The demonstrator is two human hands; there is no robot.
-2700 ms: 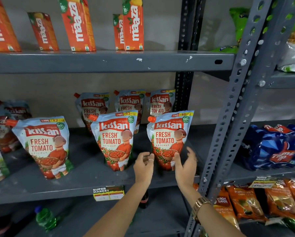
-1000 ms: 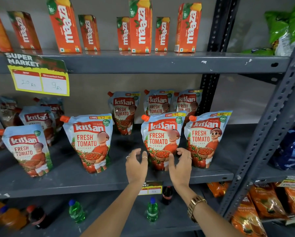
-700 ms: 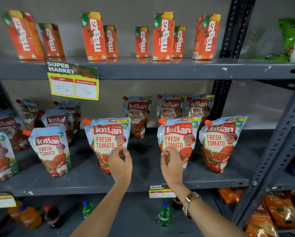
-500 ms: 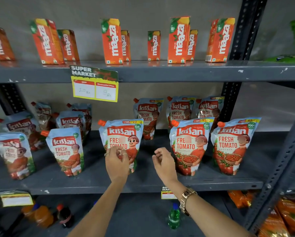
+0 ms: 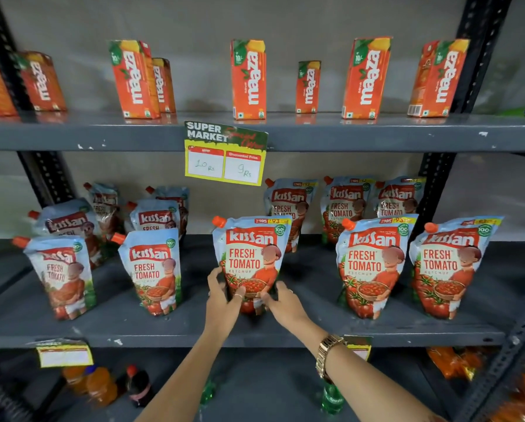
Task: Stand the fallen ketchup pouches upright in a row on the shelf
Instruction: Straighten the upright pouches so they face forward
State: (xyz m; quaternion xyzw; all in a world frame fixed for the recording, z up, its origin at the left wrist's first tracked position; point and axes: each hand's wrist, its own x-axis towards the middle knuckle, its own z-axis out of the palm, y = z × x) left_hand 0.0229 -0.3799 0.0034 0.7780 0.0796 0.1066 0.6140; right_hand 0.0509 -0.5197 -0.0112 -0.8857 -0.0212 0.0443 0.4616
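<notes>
Several Kissan ketchup pouches stand on the grey middle shelf [image 5: 194, 332]. The middle front pouch [image 5: 250, 254] stands upright, and both hands grip its lower part: my left hand [image 5: 223, 296] on its left edge, my right hand [image 5: 281, 301] on its right edge. Two front pouches stand to its right [image 5: 370, 266] [image 5: 450, 266] and two to its left [image 5: 151, 269] [image 5: 61, 275]. Behind them a back row of pouches [image 5: 346, 205] leans near the wall; those at the back left [image 5: 102, 205] look crumpled and tilted.
Orange Maaza juice cartons [image 5: 249, 79] stand on the shelf above, with a yellow price tag [image 5: 224, 156] hanging from its edge. Dark slotted uprights [image 5: 434, 190] frame the bay. Drink bottles [image 5: 136, 386] stand on the shelf below, and orange snack packets [image 5: 450, 360] lie at lower right.
Both hands moved left from the right-hand pouches and closed on the middle front pouch. The camera view shifted left along the shelf.
</notes>
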